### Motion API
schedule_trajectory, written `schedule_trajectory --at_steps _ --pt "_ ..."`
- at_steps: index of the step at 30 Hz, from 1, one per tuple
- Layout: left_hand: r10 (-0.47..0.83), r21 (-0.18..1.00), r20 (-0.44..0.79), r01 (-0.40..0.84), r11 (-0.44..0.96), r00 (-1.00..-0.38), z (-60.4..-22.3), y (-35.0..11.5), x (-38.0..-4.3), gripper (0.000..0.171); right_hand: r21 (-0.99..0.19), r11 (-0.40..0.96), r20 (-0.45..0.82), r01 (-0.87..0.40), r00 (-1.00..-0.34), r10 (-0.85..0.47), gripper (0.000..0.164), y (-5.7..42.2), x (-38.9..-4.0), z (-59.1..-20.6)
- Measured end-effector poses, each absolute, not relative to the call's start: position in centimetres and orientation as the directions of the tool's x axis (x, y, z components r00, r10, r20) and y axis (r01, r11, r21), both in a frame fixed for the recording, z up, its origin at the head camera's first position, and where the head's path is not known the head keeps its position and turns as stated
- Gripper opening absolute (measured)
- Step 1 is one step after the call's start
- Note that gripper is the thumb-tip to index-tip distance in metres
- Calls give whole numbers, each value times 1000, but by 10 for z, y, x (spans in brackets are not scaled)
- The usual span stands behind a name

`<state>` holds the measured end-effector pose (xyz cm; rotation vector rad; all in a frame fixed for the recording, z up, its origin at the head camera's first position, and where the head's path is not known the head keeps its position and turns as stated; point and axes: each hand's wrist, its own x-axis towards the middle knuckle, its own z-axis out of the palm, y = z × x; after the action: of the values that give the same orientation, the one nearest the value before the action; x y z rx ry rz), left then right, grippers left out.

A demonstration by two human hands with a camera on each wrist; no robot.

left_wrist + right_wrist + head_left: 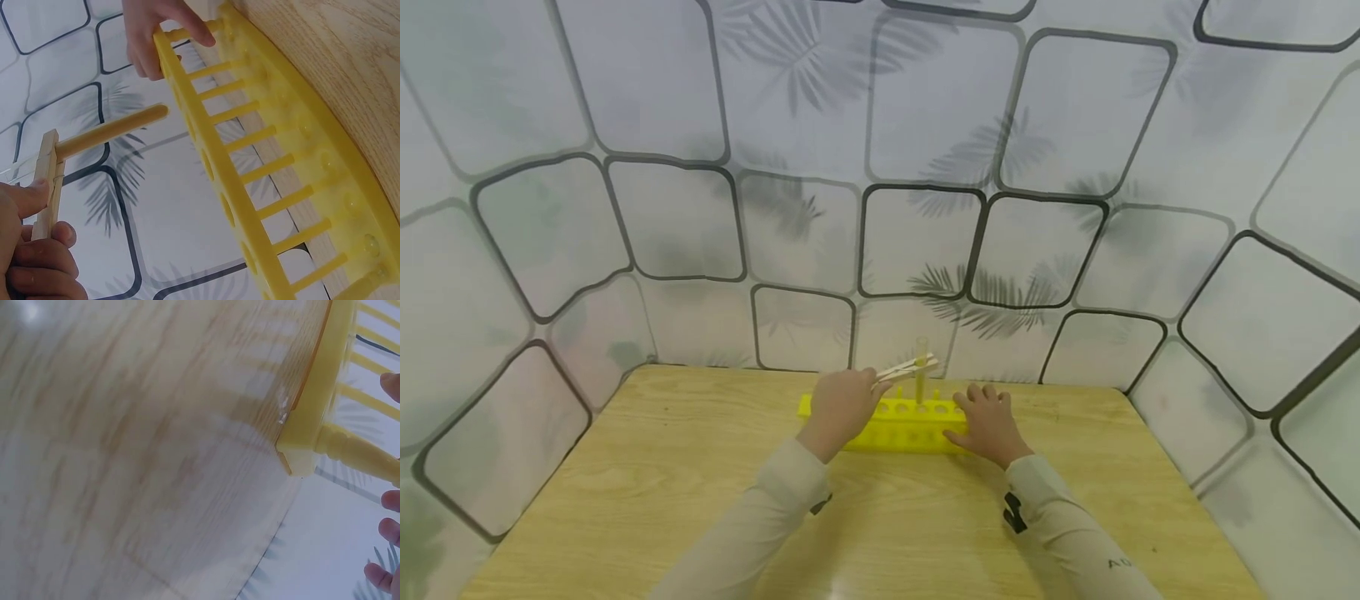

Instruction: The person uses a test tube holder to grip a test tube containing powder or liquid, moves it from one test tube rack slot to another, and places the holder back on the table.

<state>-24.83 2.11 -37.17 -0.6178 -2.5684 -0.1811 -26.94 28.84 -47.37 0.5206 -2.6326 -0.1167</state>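
A wooden test tube clamp (45, 159) is gripped in my left hand (844, 407), thumb on one side and curled fingers on the other. Its jaws hold a test tube (119, 130) with yellow-orange liquid in its lower part; the tube's upper part is clear. In the left wrist view the tube's rounded bottom hangs apart from the upper plate of a yellow test tube rack (902, 435). At the rack's right end, my right hand (990, 425) holds the upper plate, thumb in front and fingers over the top. The right wrist view catches only some fingertips (378, 575).
The rack stands on a light wooden table (910, 525), near its back edge. Round holes line its upper plate, with several pegs between the plates. A white curtain (805, 225) with dark rounded squares and leaf prints surrounds the table's back and sides.
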Motion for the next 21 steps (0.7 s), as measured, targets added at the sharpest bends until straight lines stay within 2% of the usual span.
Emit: schedule_trajectory --at_steps 21 --pt "398 21 476 462 887 -784 -364 12 -242 40 122 933 428 -340 -830 -358 55 287 -267 -472"
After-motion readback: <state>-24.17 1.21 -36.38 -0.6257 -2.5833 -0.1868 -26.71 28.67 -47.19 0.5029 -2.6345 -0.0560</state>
